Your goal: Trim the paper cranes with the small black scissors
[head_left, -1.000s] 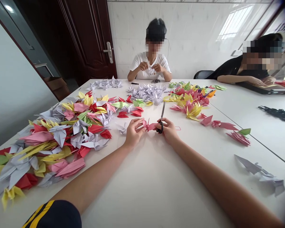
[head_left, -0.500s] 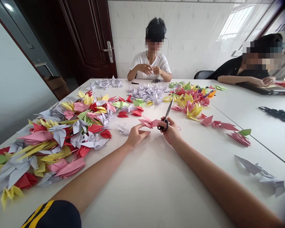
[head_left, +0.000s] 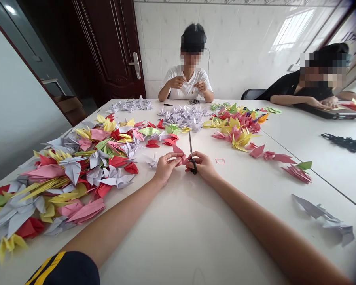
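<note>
Both hands meet over the white table (head_left: 178,237), a little beyond its middle. The left hand (head_left: 165,167) pinches a pink paper crane (head_left: 179,155) between thumb and fingertips. The right hand (head_left: 204,167) is closed around the black handles of the scissors (head_left: 191,158), and its fingers seem also to touch the right end of the crane, though this part is small and I cannot be sure.

The crane is held just above the table between the two hands. Its long axis goes left to right, and one pointed tip rises up and to the left. The scissors stand across it: their long axis runs almost straight away from the person, handles near the palm and blades pointing to the far side of the table, toward the white cranes (head_left: 182,114). The blades look closed together as one thin line.

Half a second ago the scissors leaned to the right, with the tip toward the yellow and pink pile (head_left: 240,132), and the left hand was lower with the fingers stretched. Now the blades are turned upright and both hands have come a little to the left, so the small red loop (head_left: 220,160) lies free on the table beside the right hand.
</note>
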The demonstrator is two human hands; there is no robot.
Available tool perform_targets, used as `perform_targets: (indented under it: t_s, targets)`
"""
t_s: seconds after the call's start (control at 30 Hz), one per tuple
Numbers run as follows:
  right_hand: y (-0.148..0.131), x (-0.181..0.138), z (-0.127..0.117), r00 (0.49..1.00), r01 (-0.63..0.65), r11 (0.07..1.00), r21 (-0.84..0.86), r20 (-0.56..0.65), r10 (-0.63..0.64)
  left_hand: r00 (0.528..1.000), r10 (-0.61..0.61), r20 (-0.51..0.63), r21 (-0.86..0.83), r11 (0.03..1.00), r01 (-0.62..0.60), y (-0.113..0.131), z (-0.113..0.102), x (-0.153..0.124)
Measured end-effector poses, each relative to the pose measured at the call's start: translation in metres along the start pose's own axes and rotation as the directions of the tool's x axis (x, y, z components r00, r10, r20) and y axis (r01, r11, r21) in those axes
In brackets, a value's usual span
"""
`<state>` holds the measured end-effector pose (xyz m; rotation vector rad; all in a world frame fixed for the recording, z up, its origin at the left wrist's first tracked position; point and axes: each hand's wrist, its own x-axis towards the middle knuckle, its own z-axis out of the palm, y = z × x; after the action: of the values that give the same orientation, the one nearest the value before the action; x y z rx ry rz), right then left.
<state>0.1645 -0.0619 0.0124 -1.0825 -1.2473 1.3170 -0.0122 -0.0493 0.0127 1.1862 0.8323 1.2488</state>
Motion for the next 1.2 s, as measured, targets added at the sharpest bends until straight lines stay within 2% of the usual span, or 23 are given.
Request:
perform_targets:
  t_s: [0.2, 0.3, 0.6, 0.8, 1.03, 1.2]
  targets:
    - [-0.0049, -0.0023, 0.0004, 1.0, 0.014, 1.0, 0.017, -0.016, -0.014, 0.997, -0.071, -0.027, 0.012, 0.997, 0.072, 0.005, 0.0007, -0.0037]
    - [-0.0048, -0.0025, 0.0004, 0.999, 0.025, 1.0, 0.011, -0.031, -0.025, 0.997, -0.063, -0.032, 0.024, 0.998, 0.064, 0.004, 0.0004, -0.0033]
    - [-0.0006, -0.0002, -0.002, 0.999, 0.044, 0.999, -0.025, -0.004, -0.044, 0.992, -0.104, 0.066, -0.119, 0.987, 0.112, -0.001, -0.0025, 0.0013]
    - [0.0014, 0.0004, -0.0029, 0.999, 0.054, 0.998, -0.02, 0.004, -0.054, 0.992, -0.102, 0.074, -0.005, 0.995, 0.102, -0.0002, 0.0001, -0.0014]
    - [0.0003, -0.0018, -0.0022, 0.999, 0.051, 0.999, -0.006, 0.012, -0.051, 0.998, -0.061, -0.002, 0.067, 0.996, 0.061, -0.0001, 0.0006, -0.0024]
    - [-0.0014, -0.0027, -0.0023, 0.998, 0.07, 0.998, -0.006, 0.0, -0.07, 0.997, -0.076, 0.001, 0.055, 0.996, 0.076, 0.0001, -0.0002, -0.0017]
